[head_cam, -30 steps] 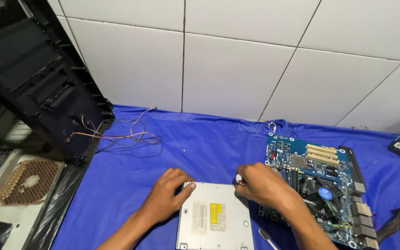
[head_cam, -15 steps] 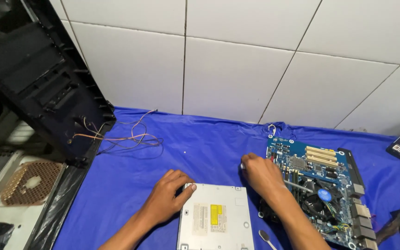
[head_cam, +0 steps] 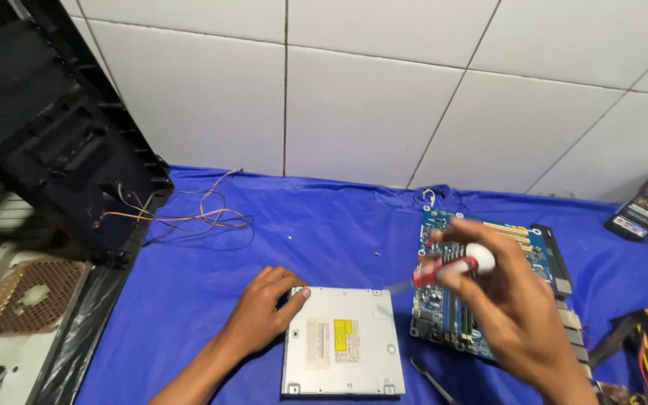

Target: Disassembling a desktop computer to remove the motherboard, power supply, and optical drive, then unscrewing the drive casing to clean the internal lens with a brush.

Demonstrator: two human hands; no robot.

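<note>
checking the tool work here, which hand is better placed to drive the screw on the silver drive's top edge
Right. The right hand holds the red and white screwdriver, its tip close to the silver drive and its top edge. The left hand lies flat on the drive's left corner, steadying it, with no tool.

We note two labels on the top face of the silver optical drive (head_cam: 343, 341), which lies flat on the blue cloth: a white rectangular label (head_cam: 316, 343) on the left, and just beside it a smaller yellow label (head_cam: 343, 334). At the far right edge, against the tiled wall, leans a dark rectangular package (head_cam: 646, 205) with reddish artwork and a white patch at its lower end.
</note>
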